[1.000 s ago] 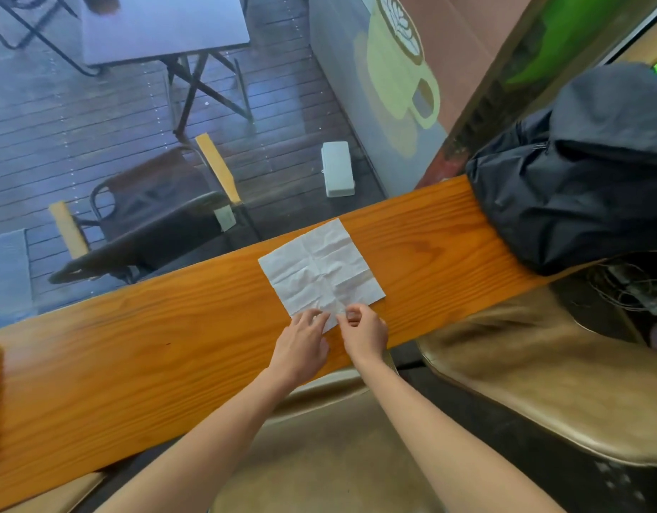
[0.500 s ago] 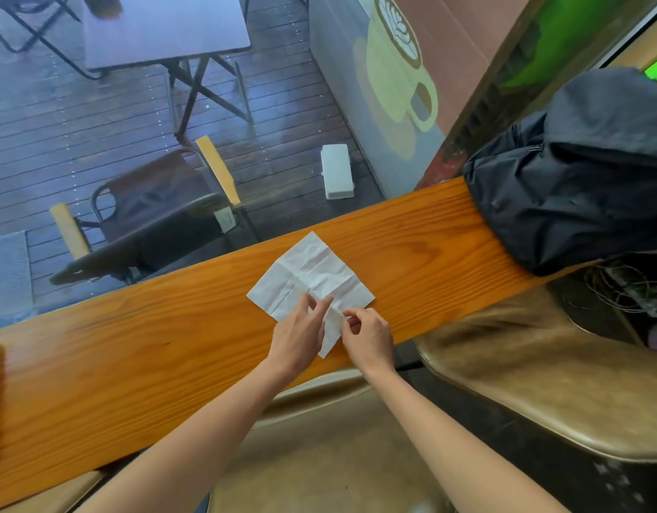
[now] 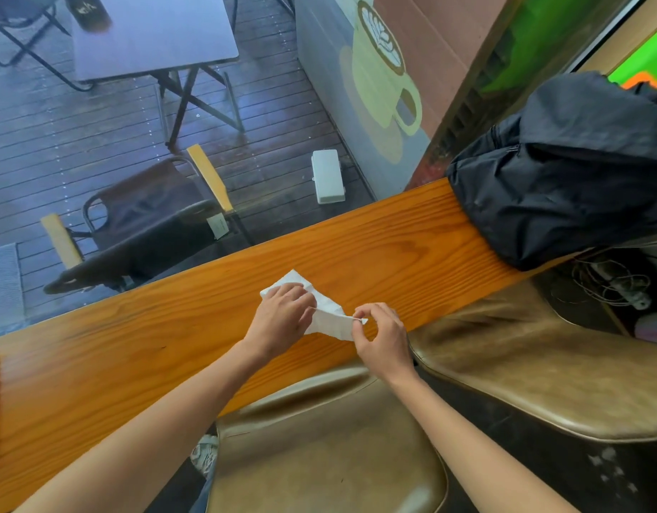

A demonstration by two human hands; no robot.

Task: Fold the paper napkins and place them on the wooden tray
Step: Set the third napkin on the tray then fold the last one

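Orange wooden bench (image 3: 393, 246) | left hand (image 3: 282, 316) flat, pressing white paper napkin (image 3: 329, 320) | right hand (image 3: 380, 336) pinching its corner | step: folding | next: crease.

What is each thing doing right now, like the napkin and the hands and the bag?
napkin: partly folded, on the counter
left hand: pressing the napkin flat
right hand: pinching the napkin's corner
wooden counter: bare around the napkin
black bag: slumped on the counter's end
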